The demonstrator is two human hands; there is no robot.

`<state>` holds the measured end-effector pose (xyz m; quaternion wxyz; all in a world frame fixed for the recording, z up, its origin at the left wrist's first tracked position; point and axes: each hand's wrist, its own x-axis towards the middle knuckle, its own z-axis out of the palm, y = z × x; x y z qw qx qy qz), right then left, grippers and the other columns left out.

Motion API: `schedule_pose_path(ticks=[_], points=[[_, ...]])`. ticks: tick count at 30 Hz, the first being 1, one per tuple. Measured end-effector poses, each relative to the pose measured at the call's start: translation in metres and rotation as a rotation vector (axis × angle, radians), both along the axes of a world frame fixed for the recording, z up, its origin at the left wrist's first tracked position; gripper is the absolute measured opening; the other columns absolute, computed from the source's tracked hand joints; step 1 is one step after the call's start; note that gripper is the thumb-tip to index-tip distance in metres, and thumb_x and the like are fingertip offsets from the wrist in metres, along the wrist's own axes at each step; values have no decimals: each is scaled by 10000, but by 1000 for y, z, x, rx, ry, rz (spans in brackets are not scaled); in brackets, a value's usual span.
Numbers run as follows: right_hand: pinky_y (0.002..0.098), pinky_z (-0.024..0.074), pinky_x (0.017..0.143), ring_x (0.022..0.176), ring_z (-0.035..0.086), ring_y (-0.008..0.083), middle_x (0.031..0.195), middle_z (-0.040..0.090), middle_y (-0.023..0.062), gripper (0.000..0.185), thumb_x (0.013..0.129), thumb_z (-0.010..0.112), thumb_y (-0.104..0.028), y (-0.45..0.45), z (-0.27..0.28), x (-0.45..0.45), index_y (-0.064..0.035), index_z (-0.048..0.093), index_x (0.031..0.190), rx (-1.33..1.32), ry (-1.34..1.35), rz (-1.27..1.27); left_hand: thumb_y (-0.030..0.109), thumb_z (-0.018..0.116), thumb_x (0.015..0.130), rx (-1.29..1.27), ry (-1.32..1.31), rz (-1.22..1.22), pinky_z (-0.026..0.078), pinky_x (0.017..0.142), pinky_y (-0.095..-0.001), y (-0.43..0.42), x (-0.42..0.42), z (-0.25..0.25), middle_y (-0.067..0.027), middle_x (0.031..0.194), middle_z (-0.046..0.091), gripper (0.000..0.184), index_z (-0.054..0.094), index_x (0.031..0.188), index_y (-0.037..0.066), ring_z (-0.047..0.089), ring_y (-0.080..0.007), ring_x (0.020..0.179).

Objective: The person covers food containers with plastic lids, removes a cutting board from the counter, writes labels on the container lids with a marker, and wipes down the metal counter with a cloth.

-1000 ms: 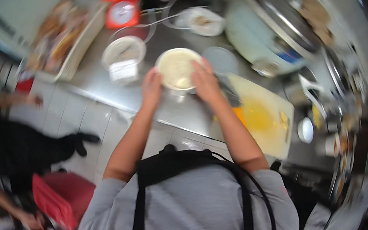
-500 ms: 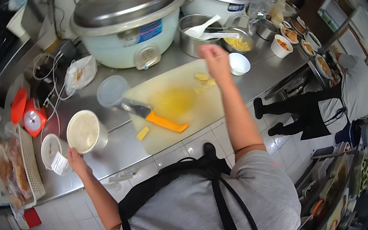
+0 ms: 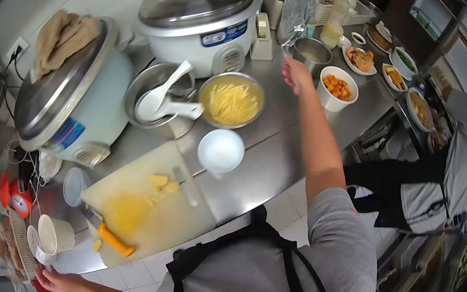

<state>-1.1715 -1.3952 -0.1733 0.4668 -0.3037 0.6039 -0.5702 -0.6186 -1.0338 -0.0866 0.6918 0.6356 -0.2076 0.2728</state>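
Note:
My right hand [image 3: 297,76] reaches out over the steel counter, beside a small metal pot [image 3: 313,54]. Its fingers are curled; a thin shiny piece shows at the fingertips, but I cannot make out what it is. My left hand [image 3: 54,280] is low at the left, palm up with fingers spread and nothing in it, just below a white paper tub [image 3: 55,234] and a second white tub [image 3: 36,244]. To the right of my right hand stands a white tub of orange-red cubed food [image 3: 337,89].
A cutting board [image 3: 175,221] holds yellow pieces and an orange-handled knife [image 3: 116,240]. Nearby are a white bowl [image 3: 221,151], a bowl of yellow shreds [image 3: 231,104], a pot with white paddles [image 3: 168,122] and two large cookers. A co-worker [image 3: 464,160] stands at the right.
The view has swung to the right. My right hand has gone from near the white bowl to beside the small metal pot. My left hand has come away from the white tubs.

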Motion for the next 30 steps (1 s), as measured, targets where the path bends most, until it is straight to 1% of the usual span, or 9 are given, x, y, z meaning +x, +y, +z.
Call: schedule_pose_path(ticks=[8, 10, 14, 16, 19, 21, 23, 25, 30], points=[[328, 378, 776, 897, 489, 289, 839, 552, 135, 410, 697, 544, -383, -176, -39, -3, -31, 560, 907, 134, 630, -37, 36, 372, 720, 315, -489, -979, 381, 715, -332, -118, -209, 29, -163, 805, 508, 151, 467, 821, -26, 481, -241, 760], [349, 341, 850, 979, 442, 350, 926, 543, 167, 410, 683, 550, -374, -166, -13, 3, -34, 557, 913, 238, 695, -79, 77, 434, 714, 479, -533, -1074, 404, 646, -326, -139, -248, 32, -171, 753, 527, 126, 494, 758, -25, 506, -249, 695], [369, 353, 816, 942, 459, 297, 945, 522, 139, 356, 638, 578, -286, -57, 45, -42, -63, 567, 916, -391, 1174, -437, 111, 510, 702, 566, -453, -1307, 417, 603, -294, -169, -298, 36, -167, 744, 538, 158, 524, 775, -28, 522, -246, 667], [381, 352, 824, 1005, 429, 274, 1074, 464, 152, 364, 693, 546, -245, -7, 44, -110, -59, 517, 1004, -99, 1286, -421, 114, 518, 695, 646, -422, -1359, 416, 608, -287, -175, -309, 31, -158, 750, 541, 165, 536, 781, -26, 527, -242, 672], [385, 358, 851, 998, 453, 334, 1015, 498, 218, 442, 783, 420, -314, 29, -19, -217, -53, 413, 1140, 580, 1171, -49, 30, 513, 674, 701, -252, -1555, 414, 629, -278, -187, -322, 13, -129, 760, 542, 140, 542, 804, -12, 526, -226, 692], [363, 466, 482, 540, 572, 237, 663, 571, 148, 321, 769, 401, -240, 62, -7, -214, 16, 467, 952, 565, 692, 134, -19, 519, 678, 746, -138, -1693, 410, 641, -264, -195, -335, -1, -109, 764, 541, 170, 536, 847, -7, 523, -192, 708], [268, 415, 350, 439, 535, 161, 652, 559, 128, 232, 755, 390, -170, 76, -37, -229, -4, 481, 890, 436, 583, 222, 53, 525, 753, 778, 176, -1867, 414, 673, -237, -197, -352, -24, -69, 842, 542, 164, 522, 909, 4, 507, -112, 743], [222, 403, 344, 427, 526, 162, 665, 554, 135, 242, 728, 387, -101, 90, -37, -217, -5, 489, 926, 371, 563, 183, 70, 464, 798, 754, 699, -2074, 406, 736, -257, -199, -369, -47, -58, 916, 516, 210, 466, 999, 11, 503, -131, 823], [235, 427, 440, 537, 536, 136, 730, 563, 89, 308, 694, 404, -68, 115, 36, -123, 3, 504, 977, 224, 434, 276, 308, 513, 775, 1007, 881, -2017, 370, 794, -298, -192, -380, -71, -143, 1183, 336, 647, 162, 1255, 55, 394, -194, 1027]])
